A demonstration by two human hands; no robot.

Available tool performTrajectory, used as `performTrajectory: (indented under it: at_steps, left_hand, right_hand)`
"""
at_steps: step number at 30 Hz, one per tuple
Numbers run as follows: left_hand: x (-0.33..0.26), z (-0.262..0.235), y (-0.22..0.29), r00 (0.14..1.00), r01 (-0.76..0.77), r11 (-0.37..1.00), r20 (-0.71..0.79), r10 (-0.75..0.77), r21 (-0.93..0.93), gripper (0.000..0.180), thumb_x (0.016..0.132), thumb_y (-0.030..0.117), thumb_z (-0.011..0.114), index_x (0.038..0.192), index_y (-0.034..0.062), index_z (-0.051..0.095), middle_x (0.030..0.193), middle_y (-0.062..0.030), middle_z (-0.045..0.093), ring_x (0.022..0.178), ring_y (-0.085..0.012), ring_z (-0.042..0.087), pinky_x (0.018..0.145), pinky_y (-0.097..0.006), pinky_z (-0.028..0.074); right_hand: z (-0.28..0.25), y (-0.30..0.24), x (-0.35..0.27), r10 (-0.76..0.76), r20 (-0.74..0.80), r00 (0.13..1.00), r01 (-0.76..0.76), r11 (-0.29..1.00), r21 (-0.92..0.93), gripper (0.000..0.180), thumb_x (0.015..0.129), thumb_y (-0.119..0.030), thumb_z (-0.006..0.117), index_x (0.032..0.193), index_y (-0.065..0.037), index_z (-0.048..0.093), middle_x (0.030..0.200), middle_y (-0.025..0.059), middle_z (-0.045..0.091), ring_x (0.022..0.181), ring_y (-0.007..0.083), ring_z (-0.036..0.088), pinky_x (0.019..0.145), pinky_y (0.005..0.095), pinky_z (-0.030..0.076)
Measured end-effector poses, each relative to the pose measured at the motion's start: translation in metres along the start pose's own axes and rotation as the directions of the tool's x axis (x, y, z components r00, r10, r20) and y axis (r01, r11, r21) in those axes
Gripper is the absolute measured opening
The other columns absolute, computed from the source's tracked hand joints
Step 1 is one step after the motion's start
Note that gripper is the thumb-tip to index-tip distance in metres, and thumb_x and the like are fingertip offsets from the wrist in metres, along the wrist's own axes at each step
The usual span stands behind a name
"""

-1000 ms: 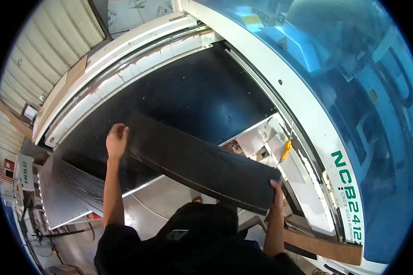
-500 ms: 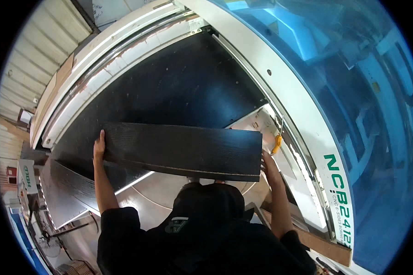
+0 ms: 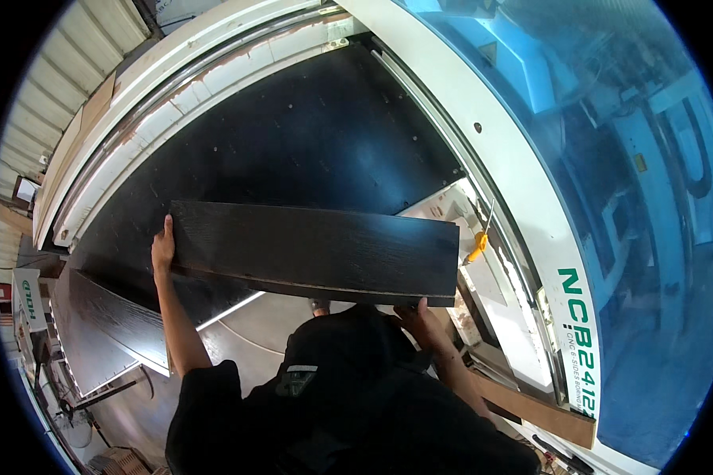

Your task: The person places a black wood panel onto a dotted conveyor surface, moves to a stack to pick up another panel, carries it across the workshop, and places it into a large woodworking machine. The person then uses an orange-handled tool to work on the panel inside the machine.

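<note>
A long dark wood-grain board [image 3: 317, 245] spans the space in front of me, over the near part of a black machine table [image 3: 293, 134]. My left hand [image 3: 163, 247] grips its left end, thumb up along the short edge. At the near long edge, close to the right corner, my right hand [image 3: 421, 323] holds the board with the thumb at the edge; its other fingers are partly hidden beneath. Just past the board's right end lies a screwdriver [image 3: 476, 247] with a yellow handle, on the machine's pale frame.
Another dark board [image 3: 123, 313] lies at the left on the table's near side. A white rail [image 3: 483, 119] and a blue see-through cover [image 3: 634, 198] curve along the right. A brown strip [image 3: 531, 408] sits at lower right. Pale floor [image 3: 238, 328] shows below the board.
My right hand has moved from the board's right end to its near edge by the right corner. The board's left end has shifted slightly left and away, with my left hand still on it.
</note>
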State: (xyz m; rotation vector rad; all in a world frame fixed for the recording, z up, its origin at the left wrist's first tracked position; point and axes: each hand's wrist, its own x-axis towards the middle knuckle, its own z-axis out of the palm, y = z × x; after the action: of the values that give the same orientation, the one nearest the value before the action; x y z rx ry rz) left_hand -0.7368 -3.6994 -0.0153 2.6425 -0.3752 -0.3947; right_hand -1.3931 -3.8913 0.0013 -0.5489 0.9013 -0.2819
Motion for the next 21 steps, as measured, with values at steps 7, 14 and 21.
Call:
performTrajectory:
  at_steps: [7, 14, 21]
  left_hand:
    - [-0.05, -0.002, -0.011, 0.99, 0.098, 0.995, -0.105, -0.097, -0.003, 0.102, 0.093, 0.084, 0.03, 0.129, -0.0051, 0.066, 0.128, -0.0355, 0.063, 0.13, -0.048, 0.055, 0.11, -0.05, 0.041]
    - [-0.11, 0.01, -0.021, 0.963, 0.228, 0.974, -0.146, -0.227, -0.005, 0.107, 0.093, 0.086, 0.024, 0.128, -0.0054, 0.067, 0.125, -0.0338, 0.065, 0.125, -0.049, 0.058, 0.105, -0.053, 0.045]
    - [-0.137, 0.018, -0.003, 0.957, 0.237, 0.97, -0.159, -0.241, -0.045, 0.107, 0.092, 0.087, 0.024, 0.127, -0.0051, 0.067, 0.122, -0.033, 0.067, 0.123, -0.0487, 0.06, 0.105, -0.052, 0.046]
  right_hand:
    - [-0.007, -0.055, 0.057, -0.053, -0.059, 0.997, 0.029, 0.939, -0.341, 0.092, 0.1, -0.07, 0.044, 0.153, 0.005, 0.033, 0.145, 0.0259, 0.053, 0.127, 0.0387, 0.059, 0.108, 0.049, 0.047]
    - [0.017, -0.118, 0.126, -0.236, -0.144, 0.961, 0.181, 0.931, -0.317, 0.077, 0.098, -0.062, 0.058, 0.136, 0.004, 0.051, 0.109, 0.0198, 0.071, 0.092, 0.025, 0.074, 0.074, 0.0322, 0.061]
    - [0.059, -0.123, 0.152, -0.498, -0.079, 0.864, 0.439, 0.82, -0.366, 0.061, 0.1, -0.047, 0.064, 0.136, 0.002, 0.056, 0.116, 0.0212, 0.069, 0.104, 0.0262, 0.07, 0.086, 0.0388, 0.055]
